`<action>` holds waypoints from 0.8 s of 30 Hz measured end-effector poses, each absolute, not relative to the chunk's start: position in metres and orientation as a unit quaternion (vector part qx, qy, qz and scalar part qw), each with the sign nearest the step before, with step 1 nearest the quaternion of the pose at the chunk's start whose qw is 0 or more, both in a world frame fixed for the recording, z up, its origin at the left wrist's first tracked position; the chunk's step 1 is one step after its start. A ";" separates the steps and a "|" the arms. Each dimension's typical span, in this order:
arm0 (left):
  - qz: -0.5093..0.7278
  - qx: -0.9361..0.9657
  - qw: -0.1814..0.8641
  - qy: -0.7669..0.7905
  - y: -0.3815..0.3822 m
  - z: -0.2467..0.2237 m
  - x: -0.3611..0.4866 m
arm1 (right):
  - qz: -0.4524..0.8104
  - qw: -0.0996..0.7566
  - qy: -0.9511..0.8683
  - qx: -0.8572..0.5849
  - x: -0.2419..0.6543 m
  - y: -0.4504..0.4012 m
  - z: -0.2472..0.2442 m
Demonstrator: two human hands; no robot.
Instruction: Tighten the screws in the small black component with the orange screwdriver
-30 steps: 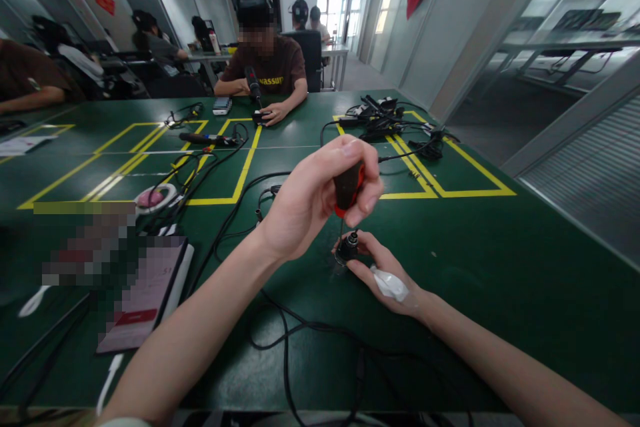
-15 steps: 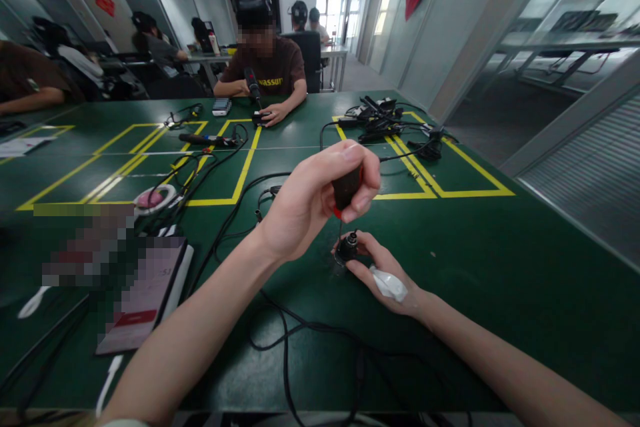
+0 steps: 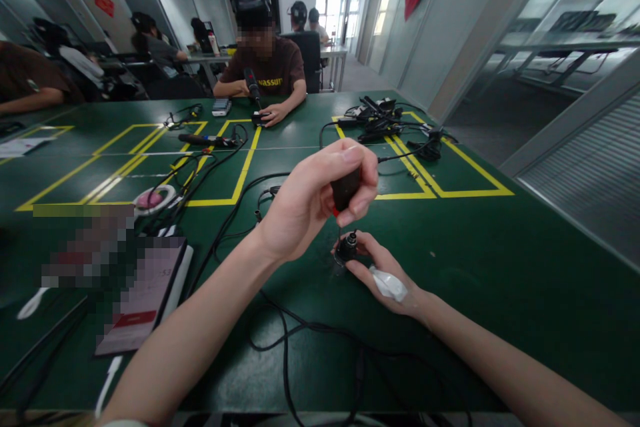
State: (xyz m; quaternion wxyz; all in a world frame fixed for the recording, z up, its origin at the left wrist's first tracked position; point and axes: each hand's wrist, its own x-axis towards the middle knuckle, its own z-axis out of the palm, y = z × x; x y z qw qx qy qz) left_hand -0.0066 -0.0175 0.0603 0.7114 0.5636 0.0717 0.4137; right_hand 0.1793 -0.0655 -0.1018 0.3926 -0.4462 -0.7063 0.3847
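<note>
My left hand [image 3: 315, 200] is closed round a black-handled screwdriver [image 3: 346, 188] with a red ring at its lower end. The thin shaft points down, its tip reaching the edge of a small black part [image 3: 346, 250]. That part stands upright on the green table and has a metal, threaded-looking stub on top. Fingers and thumb of my right hand [image 3: 383, 270] grip it from the right. White tape or tissue covers the base of that thumb. Where the tip meets the part is too small to make out.
Loose black cables [image 3: 300, 327] cross the table [image 3: 500, 280] before me. At left lie a tablet-like device [image 3: 145, 293] and a tape roll [image 3: 155, 200]. A cable pile [image 3: 375, 117] sits at back right. Opposite, a co-worker [image 3: 265, 67] holds a dark screwdriver-like tool [image 3: 253, 85].
My left hand and the screwdriver have shifted very slightly left. My right hand and the black part look still.
</note>
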 end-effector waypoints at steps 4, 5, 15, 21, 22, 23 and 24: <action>0.420 0.570 0.703 0.073 -0.017 0.060 -0.006 | 0.391 0.391 -0.701 -0.449 0.180 -0.065 -0.102; 0.422 0.571 0.700 0.077 -0.017 0.061 -0.006 | 0.391 0.392 -0.702 -0.449 0.180 -0.065 -0.102; 0.425 0.566 0.703 0.076 -0.018 0.061 -0.006 | 0.382 0.399 -0.706 -0.443 0.177 -0.065 -0.100; 0.420 0.578 0.692 0.103 -0.018 0.061 -0.007 | 0.376 0.399 -0.711 -0.440 0.178 -0.065 -0.099; 0.421 0.576 0.693 0.104 -0.018 0.061 -0.007 | 0.375 0.399 -0.711 -0.440 0.178 -0.065 -0.098; 0.422 0.574 0.695 0.102 -0.018 0.061 -0.007 | 0.375 0.399 -0.711 -0.441 0.178 -0.065 -0.098; 0.423 0.571 0.697 0.095 -0.018 0.061 -0.006 | 0.376 0.397 -0.711 -0.442 0.178 -0.065 -0.099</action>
